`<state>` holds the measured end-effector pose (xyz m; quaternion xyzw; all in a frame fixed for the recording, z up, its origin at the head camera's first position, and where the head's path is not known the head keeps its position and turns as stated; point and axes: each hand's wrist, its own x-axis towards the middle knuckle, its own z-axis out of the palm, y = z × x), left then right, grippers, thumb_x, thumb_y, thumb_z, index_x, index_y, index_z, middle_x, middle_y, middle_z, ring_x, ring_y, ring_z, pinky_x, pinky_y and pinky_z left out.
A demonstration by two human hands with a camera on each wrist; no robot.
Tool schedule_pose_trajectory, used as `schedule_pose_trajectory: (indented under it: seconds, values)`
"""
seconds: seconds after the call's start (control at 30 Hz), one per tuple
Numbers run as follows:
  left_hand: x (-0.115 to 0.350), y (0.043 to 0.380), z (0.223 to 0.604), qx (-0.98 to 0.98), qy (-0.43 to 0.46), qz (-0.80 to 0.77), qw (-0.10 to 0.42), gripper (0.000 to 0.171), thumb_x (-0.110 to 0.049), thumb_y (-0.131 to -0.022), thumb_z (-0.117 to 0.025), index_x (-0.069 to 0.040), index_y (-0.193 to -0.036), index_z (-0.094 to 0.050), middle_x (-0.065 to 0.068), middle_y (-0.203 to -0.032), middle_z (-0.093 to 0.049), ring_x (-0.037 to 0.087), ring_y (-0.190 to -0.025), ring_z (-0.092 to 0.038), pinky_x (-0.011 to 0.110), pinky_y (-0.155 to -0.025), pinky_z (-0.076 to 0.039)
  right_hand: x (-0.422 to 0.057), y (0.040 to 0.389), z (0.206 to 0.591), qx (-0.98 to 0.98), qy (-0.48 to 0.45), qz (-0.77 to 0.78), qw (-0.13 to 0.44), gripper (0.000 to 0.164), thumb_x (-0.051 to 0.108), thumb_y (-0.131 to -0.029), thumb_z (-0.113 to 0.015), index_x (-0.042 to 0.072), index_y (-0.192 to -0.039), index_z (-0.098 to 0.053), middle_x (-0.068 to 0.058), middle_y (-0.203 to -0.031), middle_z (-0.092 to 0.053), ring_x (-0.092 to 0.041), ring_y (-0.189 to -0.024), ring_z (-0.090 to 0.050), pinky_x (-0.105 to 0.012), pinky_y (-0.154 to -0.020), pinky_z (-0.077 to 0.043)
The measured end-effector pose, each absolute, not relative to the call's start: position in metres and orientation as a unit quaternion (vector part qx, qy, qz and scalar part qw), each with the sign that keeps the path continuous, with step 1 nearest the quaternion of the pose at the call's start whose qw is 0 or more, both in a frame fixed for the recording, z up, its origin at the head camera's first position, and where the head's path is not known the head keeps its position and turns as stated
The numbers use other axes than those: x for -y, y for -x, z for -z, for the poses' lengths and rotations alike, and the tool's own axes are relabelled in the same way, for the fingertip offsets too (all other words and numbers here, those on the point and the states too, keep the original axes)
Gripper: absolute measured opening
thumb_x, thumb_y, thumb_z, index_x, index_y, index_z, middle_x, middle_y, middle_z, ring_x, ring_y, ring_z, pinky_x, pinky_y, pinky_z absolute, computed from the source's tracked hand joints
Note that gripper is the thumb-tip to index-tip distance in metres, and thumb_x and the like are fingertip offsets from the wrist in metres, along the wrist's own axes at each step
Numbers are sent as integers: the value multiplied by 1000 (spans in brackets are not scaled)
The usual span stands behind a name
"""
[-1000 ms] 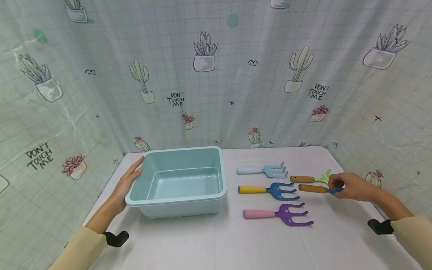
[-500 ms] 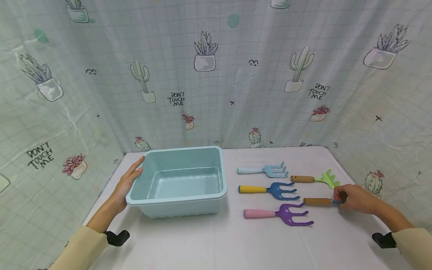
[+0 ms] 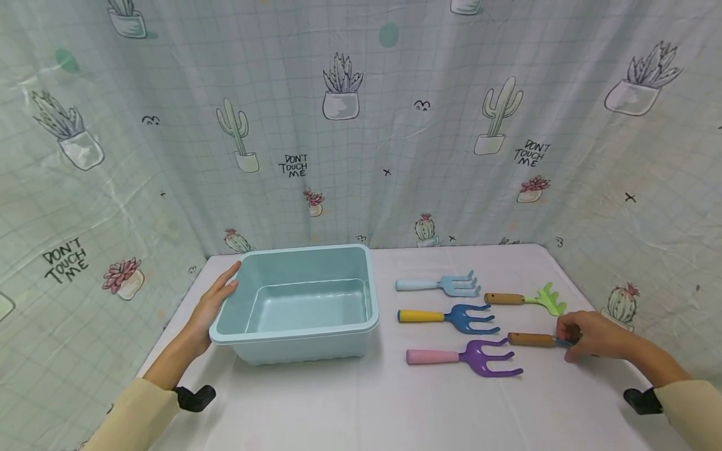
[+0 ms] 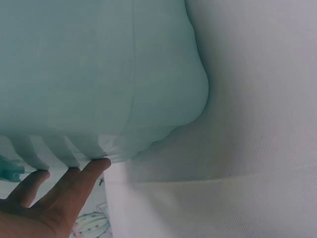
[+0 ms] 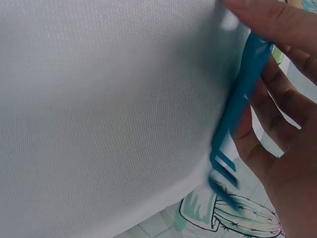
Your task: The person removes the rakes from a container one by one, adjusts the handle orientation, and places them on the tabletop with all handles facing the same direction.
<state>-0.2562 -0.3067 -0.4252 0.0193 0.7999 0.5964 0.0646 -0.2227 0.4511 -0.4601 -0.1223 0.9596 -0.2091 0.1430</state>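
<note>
In the head view, my left hand [image 3: 205,313] rests with extended fingers against the left side of a light-blue plastic tub [image 3: 307,351]. The left wrist view shows those fingertips [image 4: 101,163] touching the outside of the tub wall. At the right, my right hand [image 3: 595,338] is over the head of a hand fork with a wooden handle [image 3: 531,339], lying on the table. Its blue tines [image 5: 224,173] show in the right wrist view, between the spread thumb and fingers. From above, the hand covers most of that blue head.
Left of the right hand lie a pale-blue hand rake [image 3: 459,286], a yellow-handled blue fork [image 3: 423,316] and a pink-handled purple fork [image 3: 434,357]. A green rake with wooden handle [image 3: 504,299] lies behind it. A printed curtain [image 3: 389,207] encloses the white table [image 3: 361,413].
My right hand has brought the wooden-handled blue fork toward me and slightly right, down beside the purple fork. Its thumb has since spread away from the fingers. The left hand stays put.
</note>
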Motion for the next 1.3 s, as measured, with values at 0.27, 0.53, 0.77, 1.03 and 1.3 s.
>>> schedule_pose_trajectory:
  seconds: [0.27,0.53,0.77,1.03,1.3]
  values:
    - [305,256,423,-804,-9,-591,68,64,-53,-111,-33,-41,-166,-4,2,-176,6,45,-161,-4,73,-120,-20,-459,225,462,-944,140,254,161,33,18,-76,-90,8,-93,-64,-1,-88,-61,-3,-76,-51,-22,-67,-47]
    - [303,256,422,-800,-13,-596,68,64,-54,-110,-34,-41,-166,-5,1,-176,4,44,-161,-6,72,-121,-21,-463,228,462,-919,205,313,123,31,8,-84,-82,-2,-109,-66,-2,-88,-62,-2,-75,-54,-21,-64,-49]
    - [301,255,422,-801,-13,-594,70,65,-54,-110,-34,-41,-166,-4,1,-176,5,44,-161,-5,73,-120,-20,-460,234,456,-906,224,337,121,30,4,-90,-75,-6,-117,-64,-4,-94,-65,-3,-79,-58,-23,-66,-55]
    - [305,258,422,-821,-28,-566,66,68,-56,-109,-34,-37,-167,-6,4,-176,3,44,-161,-2,76,-120,-15,-437,249,432,-927,206,303,81,35,10,-91,-76,-5,-121,-65,-14,-103,-68,1,-85,-60,-21,-71,-56]
    - [320,265,423,-865,-70,-495,49,65,-57,-110,-24,-33,-168,-5,16,-175,-6,58,-155,-14,85,-109,-22,-411,270,410,-954,162,249,43,43,28,-92,-78,4,-125,-65,-13,-113,-70,-18,-97,-66,-23,-72,-55]
